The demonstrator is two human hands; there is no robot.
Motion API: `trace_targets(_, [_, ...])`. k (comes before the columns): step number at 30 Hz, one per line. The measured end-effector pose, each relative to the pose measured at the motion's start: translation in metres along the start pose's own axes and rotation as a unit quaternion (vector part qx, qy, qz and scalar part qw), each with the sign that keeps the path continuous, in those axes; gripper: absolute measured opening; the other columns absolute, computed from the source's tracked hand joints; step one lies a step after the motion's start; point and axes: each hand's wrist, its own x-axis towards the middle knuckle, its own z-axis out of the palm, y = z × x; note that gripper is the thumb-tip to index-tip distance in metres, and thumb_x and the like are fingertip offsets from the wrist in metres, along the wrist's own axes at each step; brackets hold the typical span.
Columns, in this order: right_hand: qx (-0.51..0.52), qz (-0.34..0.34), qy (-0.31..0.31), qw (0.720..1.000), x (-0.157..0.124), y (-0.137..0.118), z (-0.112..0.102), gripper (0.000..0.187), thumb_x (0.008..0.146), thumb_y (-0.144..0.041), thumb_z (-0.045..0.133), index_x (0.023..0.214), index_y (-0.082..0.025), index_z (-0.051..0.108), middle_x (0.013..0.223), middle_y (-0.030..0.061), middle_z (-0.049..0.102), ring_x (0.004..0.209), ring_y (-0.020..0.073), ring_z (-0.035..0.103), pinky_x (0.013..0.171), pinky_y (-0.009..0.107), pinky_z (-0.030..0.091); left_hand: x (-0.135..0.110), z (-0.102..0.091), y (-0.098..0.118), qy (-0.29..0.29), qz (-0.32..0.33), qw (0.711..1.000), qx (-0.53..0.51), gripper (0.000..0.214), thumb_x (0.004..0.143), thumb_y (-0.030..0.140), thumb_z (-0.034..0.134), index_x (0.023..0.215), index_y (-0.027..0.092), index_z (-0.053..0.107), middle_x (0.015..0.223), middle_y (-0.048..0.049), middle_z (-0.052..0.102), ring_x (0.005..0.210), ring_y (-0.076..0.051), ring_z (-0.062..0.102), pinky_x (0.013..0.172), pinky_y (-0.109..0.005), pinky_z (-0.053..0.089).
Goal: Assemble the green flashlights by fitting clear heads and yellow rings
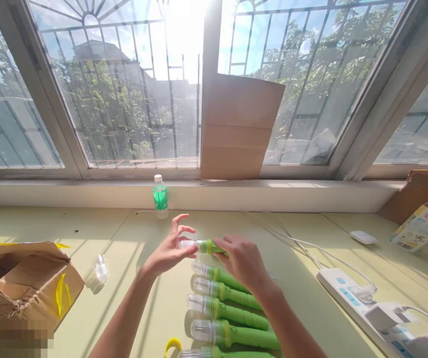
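Observation:
My right hand (242, 261) is closed round the green handle of a stick with a clear domed tip (211, 246), holding it level above the table. My left hand (171, 251) is at the clear end, its thumb against the tip and its upper fingers spread and bent apart from it. Below lie several like green sticks (242, 312) in a row, their clear ribbed domes pointing left. A yellow ring (172, 343) rests by the nearest one, cut off by the frame's lower edge.
An open cardboard box (42, 288) with yellow marks stands at left, beside a clear plastic cup (100, 268). Behind the hands is a green-labelled bottle (160, 196). At right are a power strip (348, 293) with plugs and cables, a white case (363, 237) and a large bottle (423, 223).

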Motion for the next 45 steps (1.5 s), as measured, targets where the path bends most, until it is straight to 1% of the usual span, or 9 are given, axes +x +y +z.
trace_targets(3, [-0.028,0.012,0.015,0.999,0.0,0.002,-0.001,0.016,0.086,-0.028,0.06,0.1,-0.028,0.068,0.077,0.0025,0.067,0.069,0.019,0.06,0.054,0.028,0.025,0.0,-0.002,-0.002,0.019,0.058,0.998,-0.017,0.093,0.067,0.047,0.076,0.141,0.036,0.021,0.137,-0.0143,0.038,0.112,-0.025,0.056,0.076,-0.032,0.057])
trace_targets(9, [-0.056,0.008,0.023,0.998,0.0,0.003,-0.001,0.018,0.087,-0.025,0.058,0.101,-0.028,0.068,0.077,0.0027,0.067,0.069,0.0195,0.059,0.055,0.029,0.024,0.002,0.0,-0.002,0.004,-0.038,0.999,0.0,0.065,0.079,0.063,0.054,0.127,0.02,0.044,0.093,-0.0116,0.063,0.075,-0.021,0.066,0.06,-0.033,0.057])
trace_targets(13, [-0.052,0.03,0.035,0.998,0.0,0.005,-0.004,0.021,0.086,-0.023,0.058,0.104,-0.027,0.067,0.078,0.0027,0.068,0.07,0.0195,0.059,0.055,0.028,0.025,0.001,-0.001,0.002,0.019,0.07,0.997,-0.04,0.086,0.067,0.041,0.078,0.137,0.037,0.028,0.136,-0.0128,0.044,0.122,-0.025,0.05,0.089,-0.036,0.052])
trace_targets(19, [-0.069,0.016,0.033,0.997,0.0,0.004,-0.004,0.02,0.086,-0.021,0.057,0.102,-0.028,0.068,0.078,0.0027,0.067,0.071,0.0202,0.059,0.057,0.029,0.025,0.003,0.002,-0.003,0.03,-0.016,0.999,-0.014,0.067,0.077,0.061,0.06,0.129,0.023,0.042,0.107,-0.0144,0.061,0.094,-0.027,0.066,0.07,-0.039,0.057])
trace_targets(23, [-0.058,0.026,0.043,0.997,0.0,0.004,-0.005,0.021,0.085,-0.021,0.058,0.103,-0.027,0.067,0.079,0.0027,0.067,0.071,0.0197,0.059,0.057,0.028,0.026,0.002,0.002,-0.003,0.035,0.062,0.997,-0.036,0.1,0.064,0.042,0.08,0.141,0.04,0.016,0.144,-0.0132,0.033,0.129,-0.028,0.044,0.092,-0.038,0.05])
trace_targets(28, [-0.07,0.001,0.039,0.997,0.0,0.002,-0.004,0.02,0.087,-0.02,0.056,0.101,-0.027,0.068,0.078,0.0023,0.067,0.071,0.0185,0.058,0.058,0.028,0.026,0.003,0.004,-0.002,0.018,-0.025,0.999,-0.015,0.06,0.084,0.06,0.05,0.129,0.022,0.04,0.113,-0.016,0.057,0.09,-0.025,0.066,0.072,-0.042,0.057])
trace_targets(33, [-0.051,0.02,0.039,0.998,-0.001,0.004,-0.002,0.024,0.088,-0.023,0.054,0.109,-0.026,0.065,0.081,0.0021,0.068,0.071,0.0172,0.059,0.056,0.027,0.026,0.001,0.0,-0.002,0.031,0.094,0.994,-0.039,0.076,0.07,0.04,0.077,0.132,0.036,0.034,0.143,-0.0097,0.036,0.127,-0.025,0.045,0.094,-0.035,0.049])
trace_targets(39, [-0.065,0.011,0.039,0.997,0.0,-0.001,0.002,0.023,0.087,-0.02,0.055,0.106,-0.027,0.066,0.077,0.0021,0.067,0.068,0.0178,0.057,0.056,0.027,0.023,0.007,0.004,-0.002,0.046,-0.032,0.998,-0.019,0.045,0.085,0.06,0.048,0.099,0.017,0.053,0.075,-0.005,0.061,0.055,-0.014,0.061,0.052,-0.029,0.053])
trace_targets(45, [0.109,0.023,-0.019,0.994,-0.001,-0.004,-0.002,0.018,0.089,-0.026,0.051,0.096,-0.023,0.067,0.069,-0.0012,0.063,0.062,0.0152,0.054,0.054,0.024,0.027,0.0,0.0,0.002,0.031,0.079,0.996,-0.017,0.033,0.081,0.045,0.063,0.098,0.018,0.058,0.069,-0.0006,0.061,0.058,-0.013,0.06,0.06,-0.028,0.054])
